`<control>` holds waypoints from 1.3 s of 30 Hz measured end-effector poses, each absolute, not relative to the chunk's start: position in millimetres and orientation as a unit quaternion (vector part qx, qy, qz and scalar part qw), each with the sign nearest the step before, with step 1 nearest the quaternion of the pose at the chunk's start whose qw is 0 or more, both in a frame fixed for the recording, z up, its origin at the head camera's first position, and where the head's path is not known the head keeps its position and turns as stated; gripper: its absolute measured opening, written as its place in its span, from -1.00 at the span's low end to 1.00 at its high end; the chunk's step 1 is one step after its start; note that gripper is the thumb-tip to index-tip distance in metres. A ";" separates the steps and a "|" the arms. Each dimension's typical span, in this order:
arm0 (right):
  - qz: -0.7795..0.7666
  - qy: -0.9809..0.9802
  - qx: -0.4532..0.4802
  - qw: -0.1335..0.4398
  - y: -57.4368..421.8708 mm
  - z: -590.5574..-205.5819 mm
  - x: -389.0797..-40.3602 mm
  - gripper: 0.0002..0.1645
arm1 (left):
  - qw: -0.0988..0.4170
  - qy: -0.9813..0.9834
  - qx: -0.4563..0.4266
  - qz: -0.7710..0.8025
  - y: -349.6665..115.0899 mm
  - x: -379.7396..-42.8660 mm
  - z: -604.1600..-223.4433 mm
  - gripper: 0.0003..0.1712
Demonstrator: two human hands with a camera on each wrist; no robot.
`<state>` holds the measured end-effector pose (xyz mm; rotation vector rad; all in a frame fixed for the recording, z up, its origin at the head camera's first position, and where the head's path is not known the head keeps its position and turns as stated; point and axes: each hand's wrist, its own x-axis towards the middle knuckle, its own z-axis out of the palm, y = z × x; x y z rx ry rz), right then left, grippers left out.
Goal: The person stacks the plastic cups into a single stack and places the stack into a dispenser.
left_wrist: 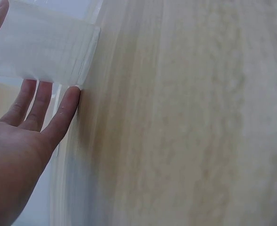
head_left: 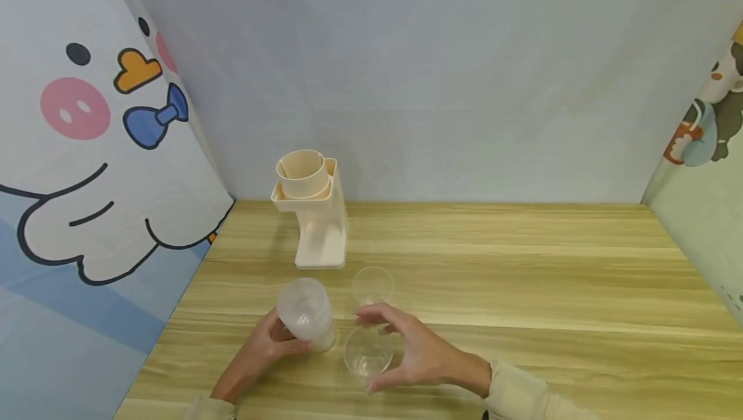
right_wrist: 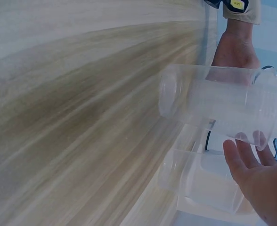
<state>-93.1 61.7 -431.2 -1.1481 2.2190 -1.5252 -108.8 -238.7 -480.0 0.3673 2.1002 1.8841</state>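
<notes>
My left hand grips a stack of translucent plastic cups, fingers on one side and thumb on the other. In the left wrist view, its fingertips press the side of the stack near the base. A clear plastic cup stands to the right of the stack. Around that cup my right hand curves loosely, thumb and fingers spread wider than the rim. The right wrist view has its fingertips right at the cup's side. Just beyond stands a second clear cup.
A cream-coloured stand with a round holder on top stands at the back left. The wood-grain table stretches away to the right. A pale curtain hangs behind, and a cartoon-printed one hangs at the left.
</notes>
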 end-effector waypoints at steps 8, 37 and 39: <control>-0.517 0.766 -0.364 0.120 62.0 -436.5 -91.8 0.09 | 0.149 0.727 0.125 0.659 -238.5 -109.9 -481.1 -0.15; -0.521 0.776 -0.325 0.143 61.1 -452.9 -91.6 -0.15 | 0.157 0.732 0.111 0.653 -238.2 -111.8 -479.4 -0.12; -0.531 0.768 -0.330 0.138 61.3 -451.9 -91.6 -0.17 | 0.158 0.733 0.107 0.653 -238.0 -111.8 -479.5 -0.12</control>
